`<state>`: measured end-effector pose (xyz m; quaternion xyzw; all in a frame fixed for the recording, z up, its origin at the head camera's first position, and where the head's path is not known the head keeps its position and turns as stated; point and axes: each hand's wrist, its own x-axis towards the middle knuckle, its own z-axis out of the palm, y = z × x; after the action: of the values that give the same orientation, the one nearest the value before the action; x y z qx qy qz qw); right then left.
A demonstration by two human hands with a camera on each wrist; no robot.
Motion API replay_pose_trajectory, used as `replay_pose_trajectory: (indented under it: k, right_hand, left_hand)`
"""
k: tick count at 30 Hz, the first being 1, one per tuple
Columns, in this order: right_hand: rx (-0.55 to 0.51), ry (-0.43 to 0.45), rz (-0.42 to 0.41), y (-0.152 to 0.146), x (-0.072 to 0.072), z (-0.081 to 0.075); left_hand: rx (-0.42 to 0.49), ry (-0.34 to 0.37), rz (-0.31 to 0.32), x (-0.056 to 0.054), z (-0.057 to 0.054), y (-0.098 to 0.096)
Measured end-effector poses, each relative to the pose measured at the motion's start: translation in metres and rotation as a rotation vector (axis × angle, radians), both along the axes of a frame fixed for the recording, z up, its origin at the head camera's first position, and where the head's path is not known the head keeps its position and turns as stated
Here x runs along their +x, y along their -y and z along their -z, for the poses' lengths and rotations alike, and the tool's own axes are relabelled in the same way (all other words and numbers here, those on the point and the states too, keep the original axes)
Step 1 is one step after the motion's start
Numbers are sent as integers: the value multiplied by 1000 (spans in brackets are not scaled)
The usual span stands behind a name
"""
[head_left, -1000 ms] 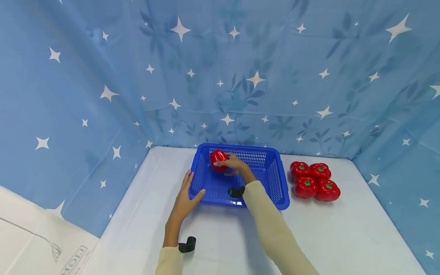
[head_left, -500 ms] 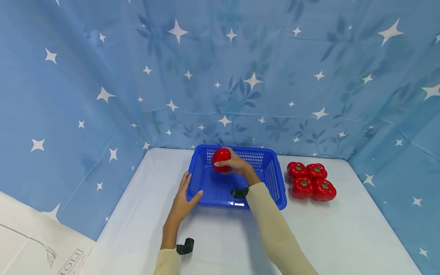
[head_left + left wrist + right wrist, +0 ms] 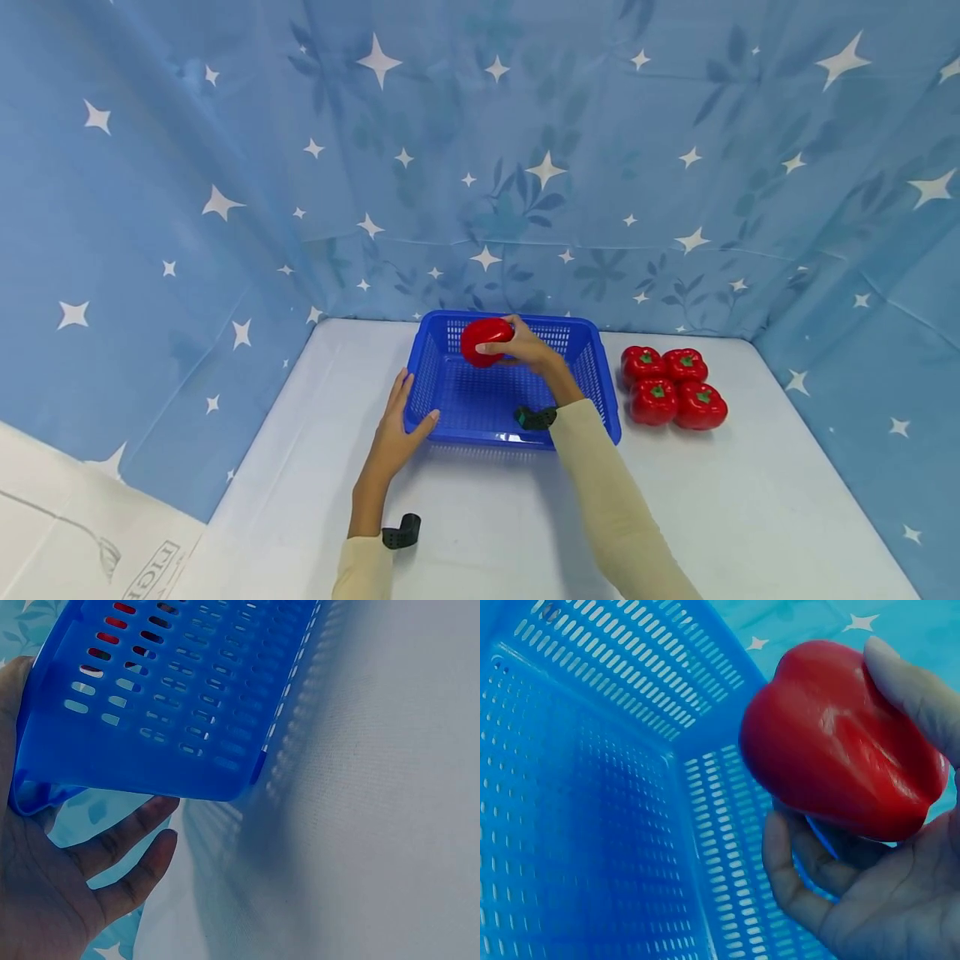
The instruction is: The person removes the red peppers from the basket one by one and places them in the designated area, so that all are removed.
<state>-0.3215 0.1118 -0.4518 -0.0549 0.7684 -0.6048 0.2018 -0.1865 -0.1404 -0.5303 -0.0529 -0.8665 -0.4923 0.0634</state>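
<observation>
My right hand [image 3: 521, 346] grips a glossy red bell pepper [image 3: 483, 340] above the far left part of a blue plastic basket [image 3: 480, 400]. In the right wrist view the thumb lies along one side of the bell pepper [image 3: 832, 742], with the curled fingers [image 3: 802, 862] underneath it. The basket's slotted wall is close by. My left hand [image 3: 393, 433] rests at the basket's near left corner, its fingers extended along the left side and the thumb at the front rim. The left wrist view has its spread fingers [image 3: 142, 874] beside the corner of the basket [image 3: 142, 761].
Several red bell peppers [image 3: 671, 387] with green stems stand in a cluster on the white table [image 3: 480, 525], right of the basket. A blue curtain [image 3: 450, 208] with white stars rises behind the table and along both sides. A dark wrist strap [image 3: 402, 531] is on my left forearm.
My right hand has raised the bell pepper slightly and carried it a little to the right, turning it onto its side. The left hand keeps its place at the basket corner.
</observation>
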Motion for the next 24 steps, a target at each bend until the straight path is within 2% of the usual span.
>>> replay_pose_trajectory:
  k: [3,10,13,20,24]
  right_hand:
    - [-12,-14,-21,-7,4,-3]
    - [-119,-101,-96,-25,11,-7]
    - [-165,-118,-79,-31,14,-7]
    - [-107,-219,2,-44,23,-8]
    - [-201,-269,20,-52,28,-7]
  left_hand:
    - [0,0,0,0,0,0]
    - [4,11,6,0,-2,1]
    - [-2,18,0,0,-2,1]
    - [-2,21,-4,0,-2,0]
    - [-2,28,-1,1,-2,0]
